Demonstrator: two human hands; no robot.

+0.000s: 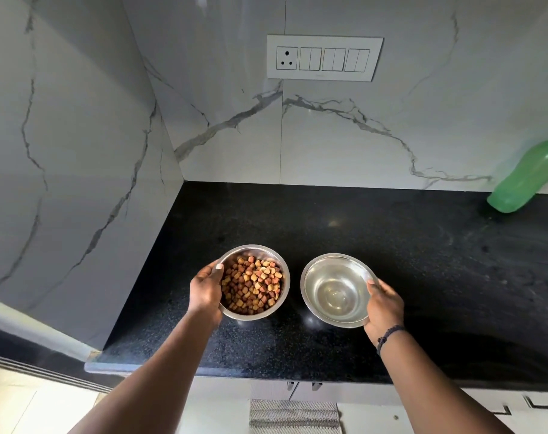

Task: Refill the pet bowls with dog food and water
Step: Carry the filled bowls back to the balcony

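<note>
Two steel bowls stand side by side on the black countertop [391, 245]. The left bowl [283, 277] is filled with brown and tan dog kibble [254, 285]. My left hand [205, 291] grips its left rim, thumb over the edge. The right bowl [335, 289] holds clear water. My right hand [384, 306] grips its right rim, thumb on the edge. A dark beaded band circles my right wrist.
A green plastic bottle [529, 173] stands at the back right of the counter against the marble wall. A switch and socket panel [324, 57] is on the back wall. Marble wall closes the left side. A striped mat [294, 416] lies on the floor below.
</note>
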